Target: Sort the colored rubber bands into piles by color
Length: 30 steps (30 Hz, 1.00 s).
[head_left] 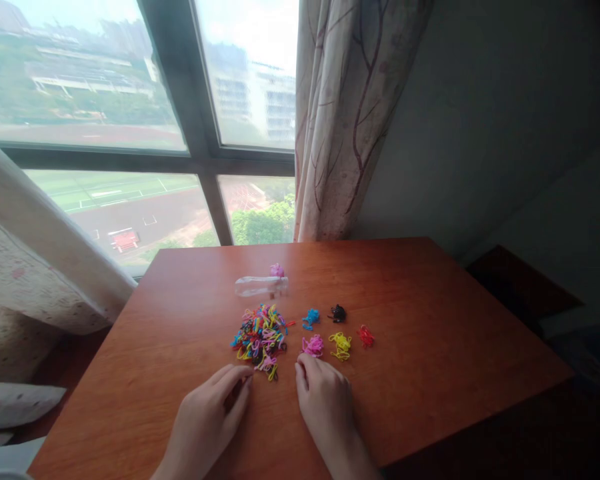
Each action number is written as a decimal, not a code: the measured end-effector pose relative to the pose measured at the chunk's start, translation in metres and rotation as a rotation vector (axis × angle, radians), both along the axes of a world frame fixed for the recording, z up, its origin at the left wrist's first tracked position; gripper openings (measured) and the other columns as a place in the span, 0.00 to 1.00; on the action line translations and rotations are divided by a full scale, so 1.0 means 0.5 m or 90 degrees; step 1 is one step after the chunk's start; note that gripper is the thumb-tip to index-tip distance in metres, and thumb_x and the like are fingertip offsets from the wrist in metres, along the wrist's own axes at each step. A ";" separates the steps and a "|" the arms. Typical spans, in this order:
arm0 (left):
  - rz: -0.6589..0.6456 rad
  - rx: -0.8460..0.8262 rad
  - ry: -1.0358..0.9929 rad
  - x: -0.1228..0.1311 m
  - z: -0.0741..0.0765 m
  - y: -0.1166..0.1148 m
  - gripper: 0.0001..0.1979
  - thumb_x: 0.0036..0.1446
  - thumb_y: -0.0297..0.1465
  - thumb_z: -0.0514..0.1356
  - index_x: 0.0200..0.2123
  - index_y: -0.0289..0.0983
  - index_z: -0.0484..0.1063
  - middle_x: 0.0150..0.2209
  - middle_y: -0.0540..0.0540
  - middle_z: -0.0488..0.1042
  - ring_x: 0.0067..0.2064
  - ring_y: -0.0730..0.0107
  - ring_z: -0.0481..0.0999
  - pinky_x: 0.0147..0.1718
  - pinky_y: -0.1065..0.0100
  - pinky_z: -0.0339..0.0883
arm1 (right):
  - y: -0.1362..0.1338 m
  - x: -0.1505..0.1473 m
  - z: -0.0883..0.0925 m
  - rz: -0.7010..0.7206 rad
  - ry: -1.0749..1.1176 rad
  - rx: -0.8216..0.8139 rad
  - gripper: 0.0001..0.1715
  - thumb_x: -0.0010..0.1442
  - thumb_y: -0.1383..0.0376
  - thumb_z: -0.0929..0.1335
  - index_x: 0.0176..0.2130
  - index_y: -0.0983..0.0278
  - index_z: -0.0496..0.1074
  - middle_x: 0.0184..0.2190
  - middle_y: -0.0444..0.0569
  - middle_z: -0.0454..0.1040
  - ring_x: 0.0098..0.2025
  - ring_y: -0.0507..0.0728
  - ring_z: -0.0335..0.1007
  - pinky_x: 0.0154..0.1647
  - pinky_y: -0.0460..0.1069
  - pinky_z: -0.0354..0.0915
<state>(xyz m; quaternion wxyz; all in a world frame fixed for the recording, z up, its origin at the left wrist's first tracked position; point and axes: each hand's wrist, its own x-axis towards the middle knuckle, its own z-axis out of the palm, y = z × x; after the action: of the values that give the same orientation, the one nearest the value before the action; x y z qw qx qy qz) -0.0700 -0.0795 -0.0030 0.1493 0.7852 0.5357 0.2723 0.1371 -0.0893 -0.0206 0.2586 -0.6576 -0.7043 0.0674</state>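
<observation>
A heaped pile of mixed-colour elastic bands (260, 333) lies mid-table. At its near left edge, my left hand (210, 407) has thumb and forefinger brought together; whatever is between the tips is too small to make out. My right hand (325, 393) is closed, its fingertips at the near edge of a small pink bunch of bands (313, 345), and the fingers hide anything in them. Around that bunch lie separate blue bands (311, 319), black bands (337, 313), yellow bands (341, 346) and red bands (365, 336).
Behind the mixed pile lies a clear plastic tube or bag (261, 286) with a pink-purple piece (277, 270) at its far side. The brown wooden table (420, 300) backs onto a window (250, 160) with curtains (350, 120) on both sides.
</observation>
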 end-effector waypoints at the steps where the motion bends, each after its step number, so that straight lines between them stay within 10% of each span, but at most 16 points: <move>1: 0.000 0.003 0.000 0.000 -0.002 -0.001 0.09 0.63 0.32 0.53 0.39 0.43 0.74 0.36 0.50 0.81 0.34 0.70 0.81 0.33 0.73 0.72 | 0.002 0.000 -0.001 0.002 -0.005 0.002 0.09 0.64 0.73 0.65 0.36 0.60 0.72 0.29 0.45 0.77 0.30 0.54 0.74 0.31 0.45 0.57; 14: 0.001 0.004 0.010 0.002 -0.011 -0.004 0.09 0.63 0.32 0.53 0.38 0.44 0.74 0.36 0.51 0.82 0.35 0.69 0.82 0.33 0.73 0.73 | 0.031 0.062 0.031 0.022 0.080 0.081 0.15 0.67 0.65 0.61 0.32 0.60 0.73 0.21 0.43 0.72 0.22 0.51 0.67 0.27 0.45 0.53; 21: -0.003 0.006 0.026 0.006 0.000 -0.003 0.09 0.63 0.32 0.53 0.36 0.44 0.73 0.34 0.52 0.81 0.33 0.70 0.82 0.30 0.73 0.72 | 0.132 0.192 0.075 0.003 -0.070 -0.020 0.10 0.62 0.66 0.66 0.32 0.59 0.76 0.21 0.42 0.72 0.24 0.51 0.67 0.25 0.45 0.50; 30: -0.011 0.012 0.052 0.008 0.001 -0.004 0.09 0.64 0.32 0.52 0.37 0.44 0.72 0.33 0.53 0.80 0.32 0.71 0.81 0.29 0.73 0.69 | 0.170 0.195 0.076 0.074 -0.173 -0.093 0.07 0.62 0.67 0.69 0.33 0.56 0.77 0.29 0.42 0.79 0.29 0.52 0.72 0.26 0.47 0.47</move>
<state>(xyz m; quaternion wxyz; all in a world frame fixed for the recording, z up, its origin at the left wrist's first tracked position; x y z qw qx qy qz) -0.0661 -0.0813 -0.0026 0.1223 0.8017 0.5317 0.2441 0.2345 -0.0043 0.0174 0.1078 -0.6360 -0.7629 0.0437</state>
